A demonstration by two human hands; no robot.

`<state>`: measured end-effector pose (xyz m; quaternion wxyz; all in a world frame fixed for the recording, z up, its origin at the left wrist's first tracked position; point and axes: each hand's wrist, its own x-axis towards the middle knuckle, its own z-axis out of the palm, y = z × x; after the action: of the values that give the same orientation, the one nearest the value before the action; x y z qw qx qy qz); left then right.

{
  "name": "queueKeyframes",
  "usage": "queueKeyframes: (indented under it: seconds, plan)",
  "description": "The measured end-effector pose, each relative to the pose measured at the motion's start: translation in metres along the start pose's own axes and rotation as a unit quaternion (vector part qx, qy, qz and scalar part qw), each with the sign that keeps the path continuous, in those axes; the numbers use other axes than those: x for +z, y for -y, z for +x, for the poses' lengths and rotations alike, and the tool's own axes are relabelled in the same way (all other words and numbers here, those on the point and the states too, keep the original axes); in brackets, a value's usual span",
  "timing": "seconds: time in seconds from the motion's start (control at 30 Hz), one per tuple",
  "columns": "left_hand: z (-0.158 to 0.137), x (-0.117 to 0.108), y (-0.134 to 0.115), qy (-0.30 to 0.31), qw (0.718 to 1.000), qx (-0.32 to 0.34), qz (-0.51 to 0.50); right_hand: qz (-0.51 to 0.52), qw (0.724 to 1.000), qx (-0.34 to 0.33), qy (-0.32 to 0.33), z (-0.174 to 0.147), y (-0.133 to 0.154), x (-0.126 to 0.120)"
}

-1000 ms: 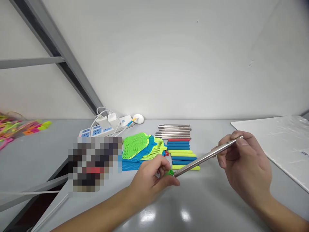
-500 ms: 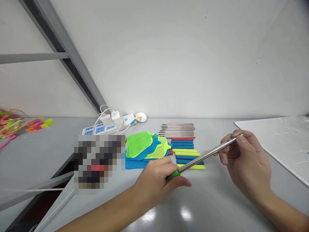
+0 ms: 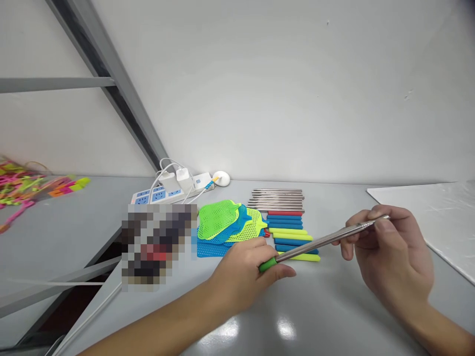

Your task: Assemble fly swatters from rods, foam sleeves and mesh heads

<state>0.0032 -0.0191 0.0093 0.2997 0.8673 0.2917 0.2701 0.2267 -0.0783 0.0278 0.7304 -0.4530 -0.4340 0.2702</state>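
Observation:
My left hand (image 3: 243, 272) is wrapped around a green handle (image 3: 267, 265), most of which is hidden in the fist. From that handle a silver metal rod (image 3: 315, 244) slants up to the right. Thumb and fingers of my right hand (image 3: 393, 257) pinch the rod near its far end, and the tip pokes out past the thumb. Behind my left hand lie overlapping fly swatter heads (image 3: 218, 220) in green, blue and yellow. Beside them is a row of coloured handles (image 3: 289, 231) in red, blue and yellow. Several loose metal rods (image 3: 276, 198) lie just beyond.
A power strip (image 3: 158, 196) with white plugs and cables stands at the back left, near a round white device (image 3: 221, 178). Bright plastic pieces (image 3: 29, 183) lie far left. At right is a white sheet (image 3: 445, 212). A pixelated patch hides something left of the swatter heads.
My right hand has moved slightly right and down, and the rod's tip reaches a little farther from the green handle. My left hand keeps its grip. The view has shifted slightly.

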Motion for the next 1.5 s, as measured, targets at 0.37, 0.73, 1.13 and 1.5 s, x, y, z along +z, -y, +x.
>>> queueKeyframes:
  seconds: [0.37, 0.73, 1.13, 1.5]
  plan:
    - [0.0, 0.001, 0.004, -0.028, 0.998, 0.037, -0.03, 0.018, 0.995, -0.042, 0.091, 0.0, 0.0, -0.011]
    - [-0.004, 0.003, -0.001, -0.047, 0.996, 0.082, 0.003, -0.241, 0.918, -0.044, 0.312, 0.001, 0.007, -0.015]
    - [0.005, -0.028, -0.006, -0.02, 0.997, 0.036, 0.072, -0.431, 0.718, -0.296, 0.459, 0.02, 0.006, -0.021]
    - [0.017, -0.043, 0.009, -0.078, 0.837, -0.184, -0.51, -0.4, 0.78, -0.251, 0.411, 0.017, -0.011, -0.019]
